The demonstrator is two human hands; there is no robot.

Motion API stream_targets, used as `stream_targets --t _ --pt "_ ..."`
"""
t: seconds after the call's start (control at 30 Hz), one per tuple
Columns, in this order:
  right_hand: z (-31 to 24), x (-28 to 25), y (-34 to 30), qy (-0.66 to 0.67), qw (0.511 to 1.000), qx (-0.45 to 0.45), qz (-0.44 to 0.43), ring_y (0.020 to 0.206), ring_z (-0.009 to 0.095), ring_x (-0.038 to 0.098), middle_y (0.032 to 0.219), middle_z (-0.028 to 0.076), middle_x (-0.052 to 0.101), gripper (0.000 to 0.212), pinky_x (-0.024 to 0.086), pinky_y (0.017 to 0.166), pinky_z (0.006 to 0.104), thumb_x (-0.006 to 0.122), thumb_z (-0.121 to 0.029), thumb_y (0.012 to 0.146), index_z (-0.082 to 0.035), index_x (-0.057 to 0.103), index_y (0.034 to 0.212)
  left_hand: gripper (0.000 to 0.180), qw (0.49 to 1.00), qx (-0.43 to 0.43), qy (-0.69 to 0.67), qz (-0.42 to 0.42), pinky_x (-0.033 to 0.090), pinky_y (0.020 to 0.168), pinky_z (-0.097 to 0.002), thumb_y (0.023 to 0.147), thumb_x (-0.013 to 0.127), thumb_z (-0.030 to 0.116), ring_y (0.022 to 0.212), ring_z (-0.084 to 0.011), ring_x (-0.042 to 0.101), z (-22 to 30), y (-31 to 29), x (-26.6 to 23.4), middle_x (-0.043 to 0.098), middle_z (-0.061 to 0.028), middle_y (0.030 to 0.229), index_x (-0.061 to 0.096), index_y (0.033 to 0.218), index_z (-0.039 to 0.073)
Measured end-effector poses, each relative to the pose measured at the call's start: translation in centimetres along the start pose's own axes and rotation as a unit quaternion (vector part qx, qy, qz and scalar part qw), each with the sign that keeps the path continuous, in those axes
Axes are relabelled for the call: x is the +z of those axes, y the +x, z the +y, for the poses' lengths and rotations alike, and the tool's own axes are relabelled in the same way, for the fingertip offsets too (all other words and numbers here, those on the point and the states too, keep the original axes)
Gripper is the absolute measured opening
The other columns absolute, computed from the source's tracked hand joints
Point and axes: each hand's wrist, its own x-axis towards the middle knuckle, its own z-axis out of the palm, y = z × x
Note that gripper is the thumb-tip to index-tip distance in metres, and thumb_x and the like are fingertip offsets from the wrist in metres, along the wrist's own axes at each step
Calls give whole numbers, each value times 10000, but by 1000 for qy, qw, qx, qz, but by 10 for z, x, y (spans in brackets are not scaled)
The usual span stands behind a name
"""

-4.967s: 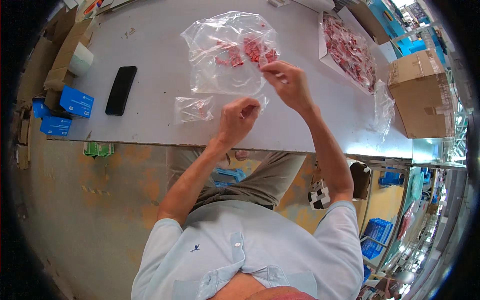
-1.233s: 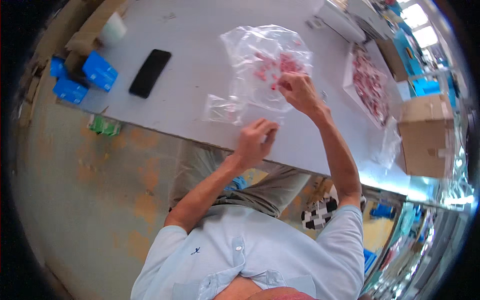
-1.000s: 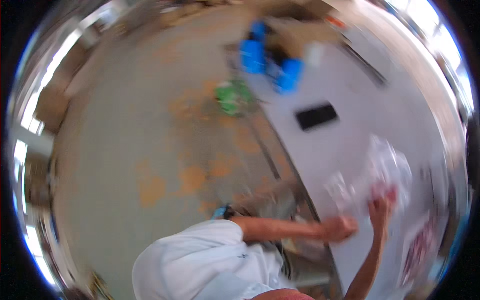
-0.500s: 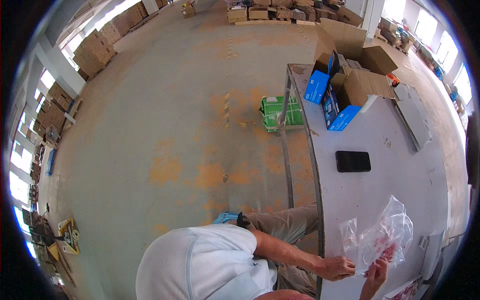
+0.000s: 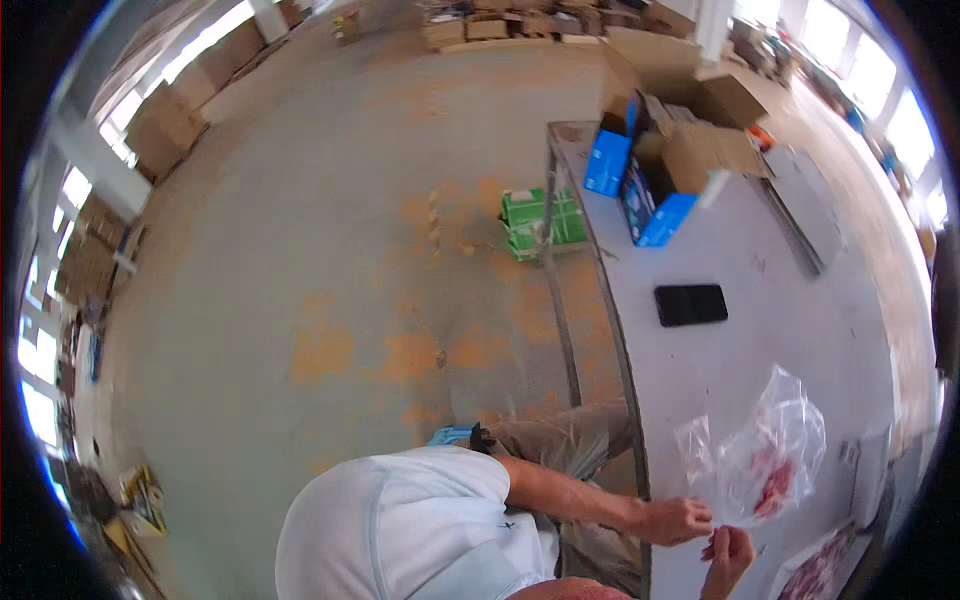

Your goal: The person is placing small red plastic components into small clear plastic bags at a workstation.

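Observation:
My left hand (image 5: 678, 521) is closed at the table's near left side, its fingertips against the lower end of a small clear plastic bag (image 5: 695, 446). Just below and to its right, my right hand (image 5: 729, 553) has its fingers pinched together, close to the left fingertips. Whatever lies between the right fingers is too small to make out. Beyond the hands rests a larger clear plastic bag (image 5: 797, 430), crumpled, with small red pieces (image 5: 774, 490) inside. At the lower right, a white container (image 5: 848, 552) holds more red pieces.
A black phone (image 5: 691, 305) lies on the white table (image 5: 760, 350). Farther back stand blue boxes (image 5: 664, 220) and an open cardboard box (image 5: 708, 148), with flat white panels (image 5: 806, 205) beside them. Green packs (image 5: 541, 222) are left of the table leg.
My right hand has moved from the red pieces at the larger bag down and left, close to my left hand. The whole view has shifted slightly.

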Motion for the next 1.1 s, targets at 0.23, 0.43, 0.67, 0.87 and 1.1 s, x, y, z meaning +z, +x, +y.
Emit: stream_targets --t 0.23,0.43,0.67,0.87,1.1 --pt "-27 22 -9 -141 989 -41 11 610 81 498 734 3 630 146 428 561 268 658 -148 995 -17 714 959 195 1000 -15 22 12 519 778 -434 807 691 56 901 -284 615 7 -14 0 584 -90 897 565 952 26" --pt "-10 18 -5 -231 967 -112 10 693 126 541 777 32 651 150 472 640 308 656 -133 986 5 707 958 200 999 -29 7 17 518 805 -439 815 684 47 925 -290 618 5 -13 3 603 -99 934 585 987 26" --pt "-19 22 -6 -282 953 -108 10 755 170 588 847 82 696 156 505 707 344 651 -132 988 11 705 1018 166 999 -39 -16 19 525 828 -450 828 680 38 947 -308 634 -1 -15 8 621 -115 927 609 976 11" --pt "-17 17 -9 -278 957 -85 -12 757 178 592 852 84 692 164 507 719 347 661 -141 986 1 703 1056 157 999 -23 -19 27 530 800 -449 818 688 44 932 -315 636 0 -14 9 620 -124 906 605 946 5" --pt "-9 13 -8 -272 957 -96 14 707 141 564 809 58 643 201 483 639 310 697 -170 971 -29 673 1111 126 999 0 -23 43 499 735 -440 837 666 69 842 -297 604 2 -14 6 579 -104 867 585 924 28"
